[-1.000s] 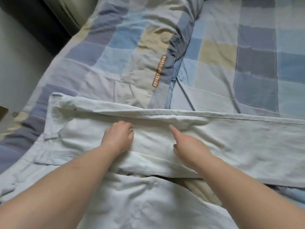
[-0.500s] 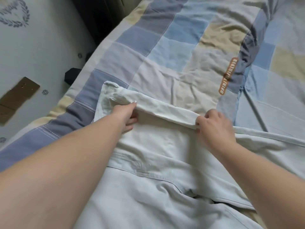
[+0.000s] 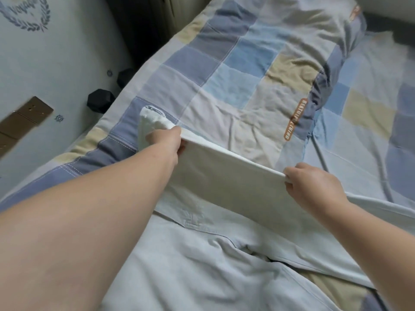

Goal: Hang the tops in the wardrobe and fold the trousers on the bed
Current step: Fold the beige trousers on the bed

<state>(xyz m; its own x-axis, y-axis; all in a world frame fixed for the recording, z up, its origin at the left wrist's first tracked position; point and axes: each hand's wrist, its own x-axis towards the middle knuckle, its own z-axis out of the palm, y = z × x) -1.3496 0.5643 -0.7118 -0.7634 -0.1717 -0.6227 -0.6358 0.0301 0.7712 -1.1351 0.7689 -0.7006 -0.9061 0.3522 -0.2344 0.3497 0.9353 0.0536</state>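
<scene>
Pale blue-white trousers (image 3: 224, 191) lie spread across the checked bed cover (image 3: 235, 70), one leg running off to the right. My left hand (image 3: 165, 140) grips the far folded edge near the waistband end. My right hand (image 3: 310, 185) pinches the same edge further right. Between both hands the edge is lifted off the bed, a taut band of cloth standing up toward me. The lower trouser part lies rumpled in front of me, partly covered by my forearms.
The bed's left edge drops to a pale floor (image 3: 56, 63) with two black dumbbell ends (image 3: 100, 101) and a brown board (image 3: 24, 117) beside it. An orange label (image 3: 296, 120) marks a fold in the quilt. Dark furniture stands at the top left.
Both hands went from pressing on the trousers to gripping the far edge, and have now raised it off the bed. My view has swung left, toward the bed's edge.
</scene>
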